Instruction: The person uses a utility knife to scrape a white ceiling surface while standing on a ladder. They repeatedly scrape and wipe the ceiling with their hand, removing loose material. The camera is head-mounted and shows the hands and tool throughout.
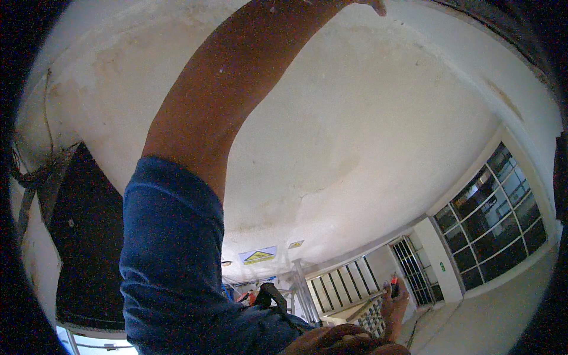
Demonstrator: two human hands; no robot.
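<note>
My left arm, in a dark blue sleeve [173, 248], is raised across the left half of the view. Its forearm passes in front of a pale, stained ceiling [355, 111]. Only part of my left hand [375, 6] shows at the top edge, and what it touches is cut off. Low on the right, my right hand [392, 308] is raised with its fingers around a small red-and-black object [394, 287], too small to name. A fold of skin [346, 339] fills the bottom edge; I cannot tell which body part it is.
A multi-pane window [495, 217] and a barred door [415, 270] stand at the right. Metal poles [305, 293] rise beside a barred opening [344, 284]. A warning sign [258, 255] is further back. A dark panel [88, 248] and tangled cables [33, 173] are at left.
</note>
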